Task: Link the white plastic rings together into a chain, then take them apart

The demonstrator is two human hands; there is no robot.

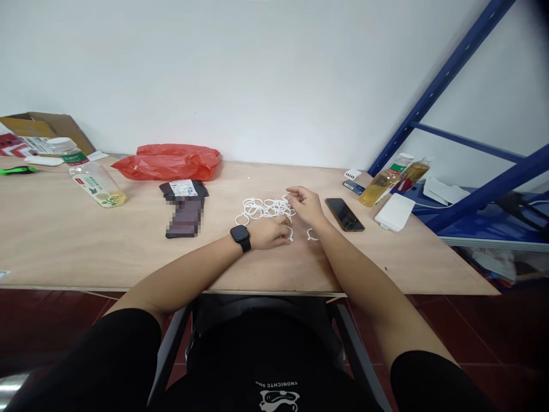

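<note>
A loose pile of thin white plastic rings [266, 209] with small tabs lies on the wooden table in front of me. My left hand [270, 232], with a black watch on its wrist, rests palm down at the pile's near edge. Its fingers are curled over a white ring [291, 234] that sticks out past the fingertips. At the pile's right edge, my right hand [306, 206] has its thumb and forefinger closed around the rim of a white ring. Below it, beside my right forearm, lies a separate white ring [312, 235].
A phone [345, 214], a white box [395, 212] and a drink bottle [386, 180] stand or lie right. To the left are a dark packet [185, 214], a red plastic bag [171, 162] and a tilted bottle [96, 180]. A blue rack [446, 74] borders the right side.
</note>
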